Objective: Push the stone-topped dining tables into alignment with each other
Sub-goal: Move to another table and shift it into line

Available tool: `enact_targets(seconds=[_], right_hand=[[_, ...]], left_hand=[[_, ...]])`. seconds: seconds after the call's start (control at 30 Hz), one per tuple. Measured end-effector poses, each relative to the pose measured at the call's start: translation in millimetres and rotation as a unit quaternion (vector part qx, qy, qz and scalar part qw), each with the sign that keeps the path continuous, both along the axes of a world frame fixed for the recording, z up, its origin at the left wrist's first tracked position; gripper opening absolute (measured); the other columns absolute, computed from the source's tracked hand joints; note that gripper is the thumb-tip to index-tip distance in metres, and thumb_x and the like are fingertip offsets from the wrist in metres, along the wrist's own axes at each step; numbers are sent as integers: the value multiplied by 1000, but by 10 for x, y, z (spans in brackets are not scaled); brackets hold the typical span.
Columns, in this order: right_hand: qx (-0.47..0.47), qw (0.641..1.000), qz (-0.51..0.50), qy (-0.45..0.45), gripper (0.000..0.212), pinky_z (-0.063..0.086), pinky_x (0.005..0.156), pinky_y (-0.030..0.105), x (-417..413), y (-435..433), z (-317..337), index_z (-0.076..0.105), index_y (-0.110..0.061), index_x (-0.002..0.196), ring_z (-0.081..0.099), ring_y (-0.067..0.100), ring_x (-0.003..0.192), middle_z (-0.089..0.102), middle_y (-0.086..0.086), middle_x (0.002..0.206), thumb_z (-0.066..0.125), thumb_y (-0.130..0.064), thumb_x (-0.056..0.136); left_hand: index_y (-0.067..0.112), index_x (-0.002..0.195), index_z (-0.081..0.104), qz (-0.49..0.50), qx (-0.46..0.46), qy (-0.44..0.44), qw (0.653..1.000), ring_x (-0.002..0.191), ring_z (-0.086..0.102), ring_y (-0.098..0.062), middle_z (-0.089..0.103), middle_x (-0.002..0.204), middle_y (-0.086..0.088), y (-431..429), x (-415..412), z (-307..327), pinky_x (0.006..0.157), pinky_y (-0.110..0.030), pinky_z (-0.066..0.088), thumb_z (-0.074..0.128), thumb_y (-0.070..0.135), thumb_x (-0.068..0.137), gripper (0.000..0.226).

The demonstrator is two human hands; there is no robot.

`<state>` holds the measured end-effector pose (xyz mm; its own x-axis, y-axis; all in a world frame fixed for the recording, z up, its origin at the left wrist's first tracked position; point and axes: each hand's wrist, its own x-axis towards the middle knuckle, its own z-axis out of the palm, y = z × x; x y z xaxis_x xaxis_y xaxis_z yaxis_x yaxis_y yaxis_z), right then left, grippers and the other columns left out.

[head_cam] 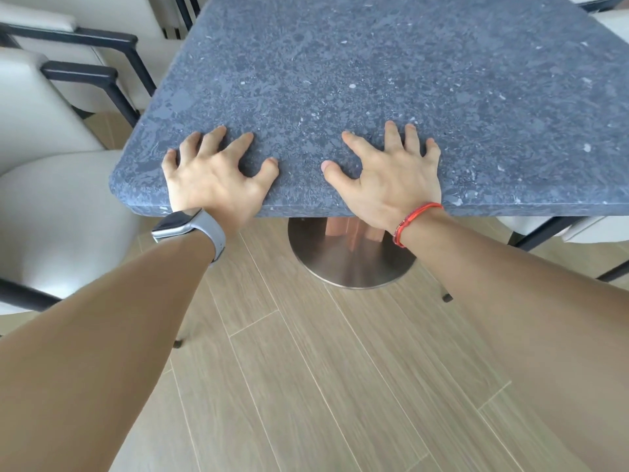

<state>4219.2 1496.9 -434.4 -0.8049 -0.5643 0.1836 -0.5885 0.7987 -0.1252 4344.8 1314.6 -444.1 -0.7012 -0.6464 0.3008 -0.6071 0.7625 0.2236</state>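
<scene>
Far left: a cream upholstered armchair [51, 199] with a black frame stands just beside the table's left corner. A second matching armchair [85, 59] stands behind it, along the table's left side.

Left hand [212, 180]: placed on the near edge of the stone-topped dining table [374, 69], close to its rounded left corner. Fingers spread and arched, tips pressing on the top, thumb out to the right, heel of the palm over the edge. A grey-strapped smartwatch [185, 226] is on the wrist.

Table: a dark grey speckled stone slab, filling the upper centre and right of the view, its near edge running across in front of the person. Only this one table is in view. Below the edge, a copper-coloured pedestal [343, 229] meets a round brushed-metal base [350, 264] on the floor.

Right hand [391, 178]: on the same near edge, well apart from the left hand. Fingers spread, tips bearing on the top, thumb out to the left. A red cord bracelet [413, 219] is on the wrist.

Right: part of another cream chair [585, 229] with black legs shows under the table edge.

Floor [306, 369]: light wood-grain planks laid diagonally.
</scene>
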Motion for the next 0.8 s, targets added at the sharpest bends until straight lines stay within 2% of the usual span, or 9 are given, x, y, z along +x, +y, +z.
enact_targets(seconds=[0.8], right_hand=[[10,1000,-3,23,75,19,116,64,16,-17,0,46,-43,146,29,45,144,40,24,154,23,-78,84]], left_hand=[[40,144,55,-14,-2,-6,1000,150,31,-30,45,159,3,-26,24,4,122,-57,17,29,75,87,71]])
